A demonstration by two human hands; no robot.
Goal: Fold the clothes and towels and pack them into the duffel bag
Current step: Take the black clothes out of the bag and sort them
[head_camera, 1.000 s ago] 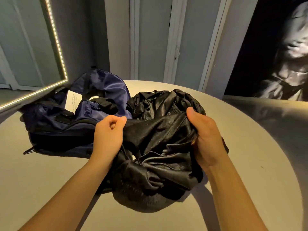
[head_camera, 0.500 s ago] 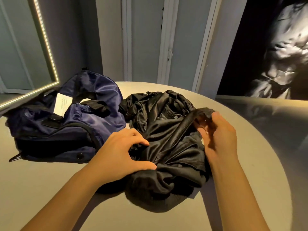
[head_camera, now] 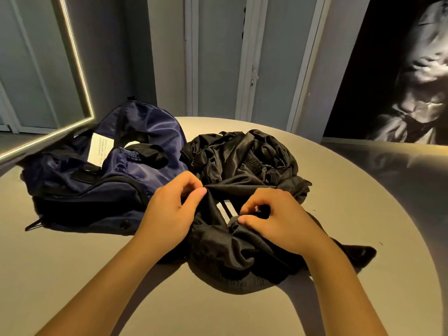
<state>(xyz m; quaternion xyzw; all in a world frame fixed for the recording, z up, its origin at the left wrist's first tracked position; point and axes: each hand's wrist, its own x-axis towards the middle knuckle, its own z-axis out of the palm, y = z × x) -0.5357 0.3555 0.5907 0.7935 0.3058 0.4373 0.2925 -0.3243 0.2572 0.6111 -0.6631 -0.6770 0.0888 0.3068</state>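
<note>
A crumpled black garment (head_camera: 244,163) is being held on the tabletop (head_camera: 363,214). One taut fold is being pinched between the thumb and fingers (head_camera: 194,181) of the left hand (head_camera: 169,212), and another is being gripped by the curled right hand (head_camera: 281,221). A navy duffel bag (head_camera: 109,187) is lying just left of the garment. Both forearms are being held forward, hands close together.

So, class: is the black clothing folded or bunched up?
Bunched up: the black clothing lies in a wrinkled heap on the table.
</note>
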